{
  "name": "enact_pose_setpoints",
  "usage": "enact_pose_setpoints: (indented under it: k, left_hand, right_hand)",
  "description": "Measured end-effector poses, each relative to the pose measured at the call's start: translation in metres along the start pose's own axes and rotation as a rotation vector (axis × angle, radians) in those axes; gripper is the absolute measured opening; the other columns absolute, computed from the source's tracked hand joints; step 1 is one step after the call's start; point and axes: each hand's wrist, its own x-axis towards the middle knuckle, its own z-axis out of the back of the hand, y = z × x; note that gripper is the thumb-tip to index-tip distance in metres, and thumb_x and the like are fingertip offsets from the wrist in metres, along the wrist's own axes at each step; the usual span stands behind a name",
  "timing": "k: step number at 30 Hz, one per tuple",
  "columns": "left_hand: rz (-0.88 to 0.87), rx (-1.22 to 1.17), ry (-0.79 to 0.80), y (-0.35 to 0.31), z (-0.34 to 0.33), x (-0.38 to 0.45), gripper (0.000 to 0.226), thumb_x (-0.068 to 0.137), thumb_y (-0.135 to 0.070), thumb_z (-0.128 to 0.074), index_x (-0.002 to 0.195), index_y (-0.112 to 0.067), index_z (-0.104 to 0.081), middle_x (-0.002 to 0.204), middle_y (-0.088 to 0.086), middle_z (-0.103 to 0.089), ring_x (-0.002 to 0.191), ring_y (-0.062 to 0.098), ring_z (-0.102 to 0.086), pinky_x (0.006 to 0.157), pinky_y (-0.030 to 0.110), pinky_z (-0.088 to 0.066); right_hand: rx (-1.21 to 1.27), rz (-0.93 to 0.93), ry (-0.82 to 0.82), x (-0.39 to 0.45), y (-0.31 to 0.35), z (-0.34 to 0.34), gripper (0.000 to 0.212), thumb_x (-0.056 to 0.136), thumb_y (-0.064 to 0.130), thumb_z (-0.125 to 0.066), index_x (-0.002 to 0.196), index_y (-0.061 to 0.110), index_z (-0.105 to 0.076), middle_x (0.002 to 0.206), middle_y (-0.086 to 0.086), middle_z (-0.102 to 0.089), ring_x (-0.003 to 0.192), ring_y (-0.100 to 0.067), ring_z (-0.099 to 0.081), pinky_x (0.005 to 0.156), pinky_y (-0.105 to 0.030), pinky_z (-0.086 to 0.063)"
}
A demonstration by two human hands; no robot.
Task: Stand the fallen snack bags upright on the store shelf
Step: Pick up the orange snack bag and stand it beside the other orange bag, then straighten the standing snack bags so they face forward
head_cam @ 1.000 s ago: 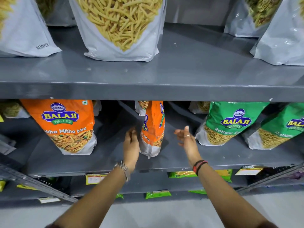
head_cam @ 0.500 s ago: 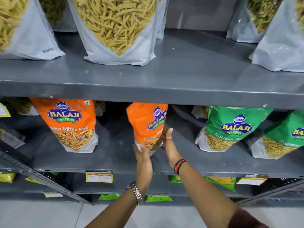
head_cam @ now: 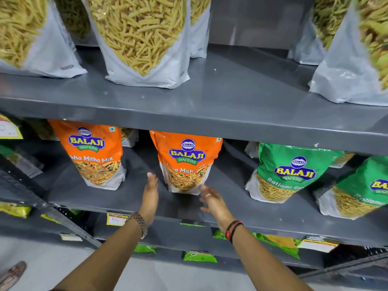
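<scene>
Shelf [head_cam: 117,198]: grey metal, bags in a row
Orange bag [head_cam: 185,162]: now upright, facing front, let go
Left hand [head_cam: 150,194]: open, drawn back beside it
Right hand [head_cam: 213,201]: open, clear of it

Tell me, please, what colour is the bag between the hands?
Orange, white at its base, seen in the head view.

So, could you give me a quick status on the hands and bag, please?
Left hand and right hand open, empty. Middle orange bag upright, unheld. Nothing blocking.

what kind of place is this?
Most likely a grocery or snack shop aisle: grey metal shelves, rows of branded snack bags facing out, and price tags on the shelf edges.
</scene>
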Motion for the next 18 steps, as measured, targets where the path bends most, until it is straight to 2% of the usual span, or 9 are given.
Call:
enact_pose_setpoints:
  k: [3, 5, 8, 9, 11, 12, 14, 16, 18]
  left_hand:
    - [0.002, -0.059, -0.191, 0.015, 0.02, -0.012, 0.067, 0.092, -0.054, -0.027, 0.145, -0.014, -0.027, 0.155, 0.005, -0.028, 0.142, 0.023, -0.029, 0.118, 0.043, -0.023]
    - [-0.038, -0.039, -0.273, 0.018, 0.04, -0.02, 0.059, 0.095, -0.045, -0.031, 0.145, -0.013, -0.027, 0.154, 0.005, -0.03, 0.14, 0.023, -0.031, 0.117, 0.04, -0.024]
    - [-0.125, 0.021, -0.371, 0.01, 0.087, -0.02, 0.054, 0.097, -0.032, -0.037, 0.145, -0.01, -0.025, 0.152, 0.005, -0.031, 0.139, 0.022, -0.034, 0.113, 0.031, -0.027]
    - [-0.156, 0.052, -0.382, 0.006, 0.103, -0.016, 0.055, 0.096, -0.03, -0.039, 0.145, -0.009, -0.024, 0.152, 0.004, -0.031, 0.135, 0.02, -0.039, 0.109, 0.024, -0.03]
    - [-0.189, 0.111, -0.38, 0.0, 0.143, -0.006, 0.06, 0.094, -0.027, -0.046, 0.145, -0.008, -0.021, 0.15, 0.0, -0.03, 0.128, 0.017, -0.045, 0.1, 0.011, -0.034]
    - [-0.195, 0.133, -0.361, -0.003, 0.159, 0.001, 0.064, 0.092, -0.026, -0.05, 0.146, -0.008, -0.019, 0.152, 0.002, -0.027, 0.133, 0.019, -0.041, 0.104, 0.016, -0.033]
    - [-0.205, 0.184, -0.288, -0.008, 0.191, 0.017, 0.073, 0.087, -0.02, -0.059, 0.146, -0.01, -0.018, 0.156, 0.006, -0.022, 0.143, 0.022, -0.026, 0.114, 0.033, -0.027]
    - [-0.232, 0.238, -0.213, -0.014, 0.215, 0.035, 0.083, 0.079, -0.017, -0.069, 0.146, -0.01, -0.019, 0.156, 0.006, -0.023, 0.144, 0.021, -0.024, 0.114, 0.037, -0.026]
    - [-0.224, 0.297, -0.136, -0.024, 0.237, 0.054, 0.108, 0.062, -0.037, -0.08, 0.146, -0.01, -0.019, 0.153, 0.004, -0.027, 0.141, 0.019, -0.025, 0.113, 0.037, -0.026]
  right_hand:
    - [-0.088, -0.033, 0.081, 0.004, -0.004, -0.011, 0.025, 0.095, 0.027, -0.043, 0.114, 0.016, -0.055, 0.13, -0.007, -0.058, 0.107, -0.019, -0.056, 0.085, -0.031, -0.048]
    - [-0.122, -0.018, 0.144, 0.005, -0.004, -0.03, 0.023, 0.095, 0.022, -0.043, 0.112, 0.015, -0.057, 0.126, -0.007, -0.061, 0.107, -0.02, -0.058, 0.081, -0.028, -0.049]
    - [-0.123, 0.04, 0.208, 0.006, 0.0, -0.073, 0.025, 0.093, 0.018, -0.046, 0.116, 0.013, -0.056, 0.122, -0.007, -0.062, 0.112, -0.022, -0.059, 0.088, -0.031, -0.049]
    - [-0.124, 0.062, 0.217, 0.006, 0.003, -0.086, 0.025, 0.092, 0.017, -0.048, 0.116, 0.014, -0.056, 0.12, -0.007, -0.062, 0.112, -0.021, -0.059, 0.091, -0.032, -0.049]
    - [-0.134, 0.104, 0.229, 0.01, 0.011, -0.12, 0.031, 0.09, 0.016, -0.055, 0.12, 0.012, -0.054, 0.121, -0.007, -0.059, 0.115, -0.019, -0.056, 0.09, -0.03, -0.047]
    - [-0.151, 0.123, 0.232, 0.013, 0.015, -0.134, 0.037, 0.088, 0.015, -0.057, 0.124, 0.01, -0.05, 0.127, -0.008, -0.057, 0.119, -0.02, -0.054, 0.088, -0.027, -0.046]
    - [-0.194, 0.143, 0.245, 0.019, 0.025, -0.163, 0.054, 0.086, 0.014, -0.061, 0.135, 0.01, -0.039, 0.142, -0.008, -0.045, 0.128, -0.02, -0.046, 0.091, -0.024, -0.042]
    - [-0.223, 0.152, 0.232, 0.027, 0.031, -0.189, 0.069, 0.084, 0.013, -0.063, 0.143, 0.011, -0.026, 0.151, -0.006, -0.033, 0.137, -0.023, -0.035, 0.1, -0.028, -0.036]
    - [-0.214, 0.163, 0.186, 0.038, 0.035, -0.217, 0.073, 0.085, 0.01, -0.062, 0.144, 0.01, -0.021, 0.15, -0.01, -0.034, 0.137, -0.026, -0.035, 0.102, -0.031, -0.036]
